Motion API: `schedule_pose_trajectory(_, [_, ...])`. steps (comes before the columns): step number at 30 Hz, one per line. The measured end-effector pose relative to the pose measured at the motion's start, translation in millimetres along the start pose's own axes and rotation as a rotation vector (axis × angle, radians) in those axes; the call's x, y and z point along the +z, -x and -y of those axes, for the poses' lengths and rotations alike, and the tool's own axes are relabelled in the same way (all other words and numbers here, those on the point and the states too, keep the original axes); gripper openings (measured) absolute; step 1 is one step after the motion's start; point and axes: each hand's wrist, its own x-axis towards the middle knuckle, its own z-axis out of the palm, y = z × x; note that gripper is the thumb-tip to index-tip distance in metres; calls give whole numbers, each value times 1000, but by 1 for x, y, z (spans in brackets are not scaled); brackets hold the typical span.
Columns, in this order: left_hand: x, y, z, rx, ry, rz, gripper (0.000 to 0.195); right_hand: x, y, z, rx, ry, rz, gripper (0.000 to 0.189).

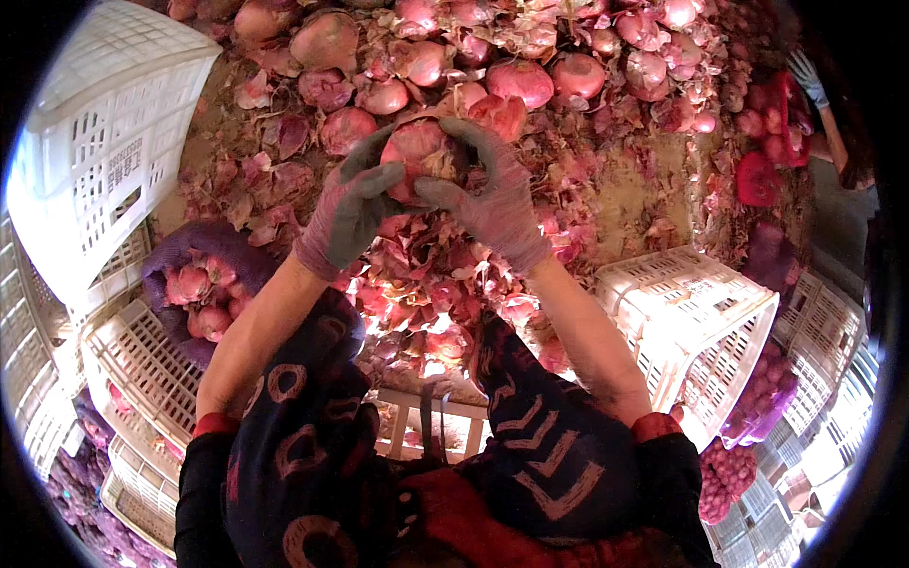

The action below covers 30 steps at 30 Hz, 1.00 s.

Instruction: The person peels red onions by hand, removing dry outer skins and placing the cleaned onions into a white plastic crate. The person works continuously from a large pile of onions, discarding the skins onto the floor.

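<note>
A large red onion (419, 157) with dry, papery skin is gripped between my two gloved hands, above a litter of skins. My left hand (358, 202) clasps its left side, with the thumb across the front. On the other side, my right hand (490, 192) curls its fingers over the top right and lays its thumb along the lower front. Both gloves look grey at the fingers and pinkish at the cuffs. Just beyond the hands lies a pile of red onions (520, 83). Loose onion skins (426, 277) cover the ground between my knees.
A white plastic crate (135, 135) stands at the upper left. Below it, a purple mesh sack (160, 259) holds onions beside another white crate (145, 348). A tipped white crate (682, 298) lies to the right. Another person's gloved hand (808, 74) shows at the far right near red mesh sacks.
</note>
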Motion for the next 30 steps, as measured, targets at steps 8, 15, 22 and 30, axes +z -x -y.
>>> schedule_pose_trajectory(8, [28,15,-16,5,-265,-46,74,0,12,14,-13,-8,0,54])
schedule_pose_trajectory(15, [28,29,-15,23,-442,49,77,-1,12,17,170,-239,142,40])
schedule_pose_trajectory(22, [24,29,-37,69,-681,32,69,17,16,0,443,-537,99,45])
schedule_pose_trajectory(30, [24,13,-51,-21,-1073,230,67,8,28,20,712,-1151,267,39])
